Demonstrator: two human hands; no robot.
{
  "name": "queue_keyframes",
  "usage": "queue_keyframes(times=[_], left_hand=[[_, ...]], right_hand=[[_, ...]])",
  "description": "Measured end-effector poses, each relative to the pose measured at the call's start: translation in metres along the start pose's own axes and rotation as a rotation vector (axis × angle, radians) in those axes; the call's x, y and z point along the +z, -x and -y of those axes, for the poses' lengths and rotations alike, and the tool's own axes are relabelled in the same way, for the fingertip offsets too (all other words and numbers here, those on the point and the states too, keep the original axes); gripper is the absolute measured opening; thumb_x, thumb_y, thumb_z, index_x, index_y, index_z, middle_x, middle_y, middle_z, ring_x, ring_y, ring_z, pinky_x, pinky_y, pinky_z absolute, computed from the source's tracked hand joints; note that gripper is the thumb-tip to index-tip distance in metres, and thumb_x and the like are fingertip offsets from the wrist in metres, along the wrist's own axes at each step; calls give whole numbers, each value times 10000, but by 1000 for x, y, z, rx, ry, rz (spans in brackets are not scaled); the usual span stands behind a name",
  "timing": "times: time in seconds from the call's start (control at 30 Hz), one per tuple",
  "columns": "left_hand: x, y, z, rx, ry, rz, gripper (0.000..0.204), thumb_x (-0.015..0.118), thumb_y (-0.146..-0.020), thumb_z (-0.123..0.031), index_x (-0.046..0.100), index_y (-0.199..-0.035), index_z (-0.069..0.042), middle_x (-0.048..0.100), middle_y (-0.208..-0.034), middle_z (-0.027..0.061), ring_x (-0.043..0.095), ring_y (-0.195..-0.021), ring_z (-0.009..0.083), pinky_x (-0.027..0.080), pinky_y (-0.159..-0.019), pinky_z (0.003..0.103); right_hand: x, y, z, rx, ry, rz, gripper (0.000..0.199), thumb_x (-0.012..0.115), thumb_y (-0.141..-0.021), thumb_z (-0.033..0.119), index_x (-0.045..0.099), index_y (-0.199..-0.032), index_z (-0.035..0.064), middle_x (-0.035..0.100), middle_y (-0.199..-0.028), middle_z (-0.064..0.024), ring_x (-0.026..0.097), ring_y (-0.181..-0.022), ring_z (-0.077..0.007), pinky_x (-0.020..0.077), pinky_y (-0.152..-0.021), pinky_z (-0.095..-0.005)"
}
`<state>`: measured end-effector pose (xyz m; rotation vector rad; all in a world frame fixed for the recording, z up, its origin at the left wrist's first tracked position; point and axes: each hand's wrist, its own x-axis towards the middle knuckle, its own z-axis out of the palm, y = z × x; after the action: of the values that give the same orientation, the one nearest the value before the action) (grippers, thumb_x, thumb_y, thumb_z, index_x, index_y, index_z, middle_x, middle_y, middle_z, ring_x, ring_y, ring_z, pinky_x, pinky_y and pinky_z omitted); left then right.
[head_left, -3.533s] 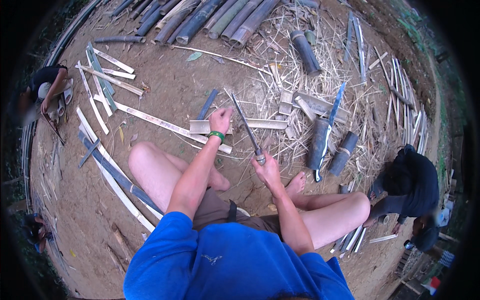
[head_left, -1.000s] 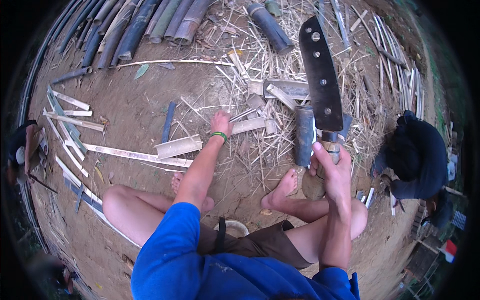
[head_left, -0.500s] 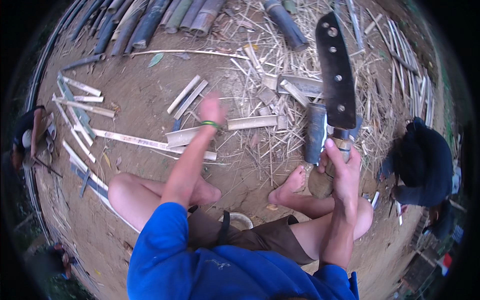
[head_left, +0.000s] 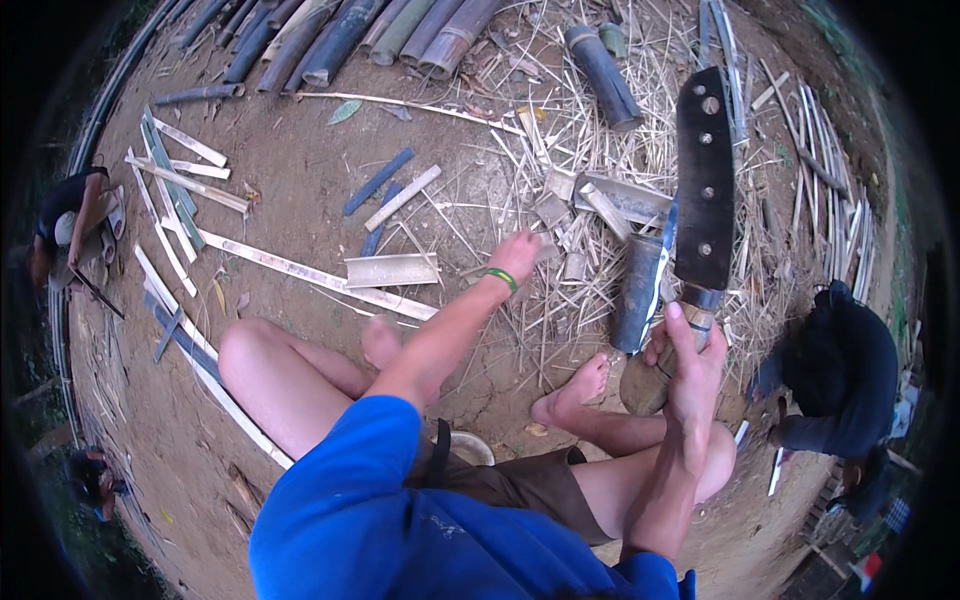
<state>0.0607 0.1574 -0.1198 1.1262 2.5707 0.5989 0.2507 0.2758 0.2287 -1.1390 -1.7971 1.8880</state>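
Note:
My right hand (head_left: 688,362) grips the wooden handle of a machete (head_left: 706,190), whose broad dark blade points up and has several round shiny spots along it. Just left of the blade stands a dark bamboo section (head_left: 637,290) with a pale cut edge. My left hand (head_left: 518,256), wearing a green and yellow wristband, is closed over a short split bamboo piece (head_left: 546,250) above the littered ground; its fingers partly hide the piece. To the left lies another split bamboo piece (head_left: 392,270), with pale and dark strips (head_left: 403,198) beyond it.
Uncut bamboo poles (head_left: 340,42) line the far side. Shavings (head_left: 560,310) cover the ground in front and to the right. Long strips (head_left: 300,268) lie left. A rounded brown block (head_left: 642,388) sits by my foot. People crouch at the left (head_left: 80,225) and right (head_left: 835,370).
My left hand has moved right, from beside the pale strips to the split bamboo piece, and closed over it. One strip now shows its dark side. The right hand still holds the machete upright.

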Motion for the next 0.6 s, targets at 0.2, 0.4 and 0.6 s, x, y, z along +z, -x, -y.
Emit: queue_keyframes(times=[0.2, 0.4, 0.6], left_hand=[[-94, 51, 24, -215, 313, -388, 167, 627, -940, -138, 568, -1039, -18, 631, -962, 238, 665, -888, 443, 548, -769, 516], [-91, 95, 53, -159, 375, -610, 181, 655, -931, -90, 507, -986, -1, 583, -907, 244, 595, -818, 482, 478, -713, 535], [-100, 120, 48, -86, 410, -540, 179, 662, -938, -73, 549, -1059, -5, 605, -986, 270, 604, -914, 516, 475, -749, 558]], right_hand=[[27, 3, -29, -54, 160, 92, 272, 763, -966, 282, 634, -979, 44, 609, -699, 6, 575, -571, -91, 453, -529, -257], [90, 22, -68, -21, 346, 293, 294, 766, -944, 334, 653, -943, 62, 597, -683, 22, 531, -571, -93, 426, -518, -299], [126, 54, -142, -25, 517, 285, 389, 782, -906, 383, 694, -976, 11, 640, -663, -90, 597, -605, -186, 477, -596, -396]])
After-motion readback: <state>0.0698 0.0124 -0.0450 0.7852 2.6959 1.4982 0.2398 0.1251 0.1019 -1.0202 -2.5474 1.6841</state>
